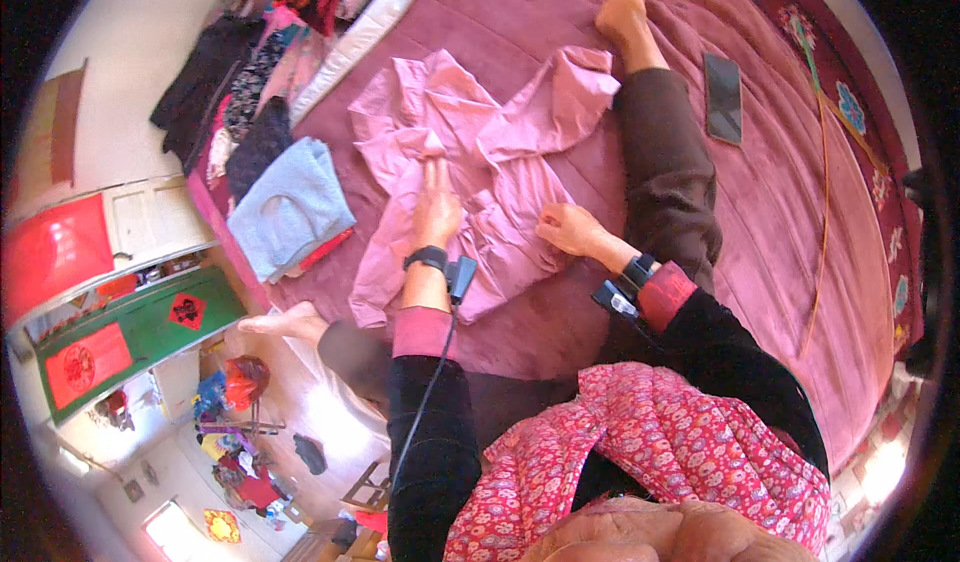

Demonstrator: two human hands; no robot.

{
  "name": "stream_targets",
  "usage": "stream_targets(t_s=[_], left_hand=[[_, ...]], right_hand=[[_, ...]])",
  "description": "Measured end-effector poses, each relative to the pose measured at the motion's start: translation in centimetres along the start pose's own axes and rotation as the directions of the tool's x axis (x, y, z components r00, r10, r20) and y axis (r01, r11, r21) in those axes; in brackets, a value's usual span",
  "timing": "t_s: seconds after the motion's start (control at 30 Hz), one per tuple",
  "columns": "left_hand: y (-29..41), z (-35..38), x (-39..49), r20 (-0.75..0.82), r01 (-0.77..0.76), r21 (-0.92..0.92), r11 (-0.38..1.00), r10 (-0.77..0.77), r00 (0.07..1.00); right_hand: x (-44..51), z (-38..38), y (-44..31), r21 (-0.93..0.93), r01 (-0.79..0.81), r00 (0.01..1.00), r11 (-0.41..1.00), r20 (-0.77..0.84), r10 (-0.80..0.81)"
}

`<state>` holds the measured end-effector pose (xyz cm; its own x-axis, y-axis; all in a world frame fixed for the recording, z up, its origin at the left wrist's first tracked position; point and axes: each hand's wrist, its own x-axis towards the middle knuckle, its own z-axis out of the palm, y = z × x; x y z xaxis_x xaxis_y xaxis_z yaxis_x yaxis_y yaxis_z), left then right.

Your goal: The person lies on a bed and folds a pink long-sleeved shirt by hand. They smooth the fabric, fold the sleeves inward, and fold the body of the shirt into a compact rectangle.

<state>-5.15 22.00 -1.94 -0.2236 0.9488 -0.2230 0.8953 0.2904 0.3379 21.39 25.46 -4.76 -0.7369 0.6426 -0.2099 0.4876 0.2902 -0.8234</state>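
Note:
A crumpled pink cloth garment [517, 134] lies spread on the bed in front of me, with one sleeve-like part reaching up to the right. My left hand [437, 209] rests on its left part, two fingers stretched out straight and side by side against a fold. At the garment's right edge is my right hand [574, 228], its fingers curled down at the cloth. Whether fabric is pinched in that curl is hidden. Each wrist wears a black strap with a small device; a cable runs from the left one.
A folded light-blue garment [292, 209] sits on red cloth to the left, before a heap of clothes [225, 104]. My outstretched leg [667, 164] borders the pink garment at right. Beyond it lie a smartphone [723, 99] and a thin stick [823, 179] on the pink bedcover [780, 262].

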Motion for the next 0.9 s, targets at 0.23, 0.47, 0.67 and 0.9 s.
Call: stream_targets(t_s=[0.23,0.47,0.67,0.9], left_hand=[[2.2,0.1,-5.1,-0.171,0.066,-0.032,0.997,-0.070,0.983],[6.3,0.8,-15.6,-0.077,0.193,0.118,0.974,-0.185,0.980],[8.5,-1.1,-20.8,-0.057,0.307,-0.025,0.951,-0.308,0.950],[9.9,-2.4,-23.7,-0.188,0.203,-0.209,0.957,-0.243,0.952]], right_hand=[[0.6,0.9,0.7,0.168,-0.174,0.984,0.970,-0.012,0.178],[-0.2,0.6,0.2,0.138,-0.207,0.976,0.968,-0.042,0.215],[-0.9,1.3,0.7,0.174,-0.016,0.989,0.985,-0.145,0.041],[-2.4,0.6,-0.8,0.073,-0.033,0.981,0.997,-0.186,0.047]])
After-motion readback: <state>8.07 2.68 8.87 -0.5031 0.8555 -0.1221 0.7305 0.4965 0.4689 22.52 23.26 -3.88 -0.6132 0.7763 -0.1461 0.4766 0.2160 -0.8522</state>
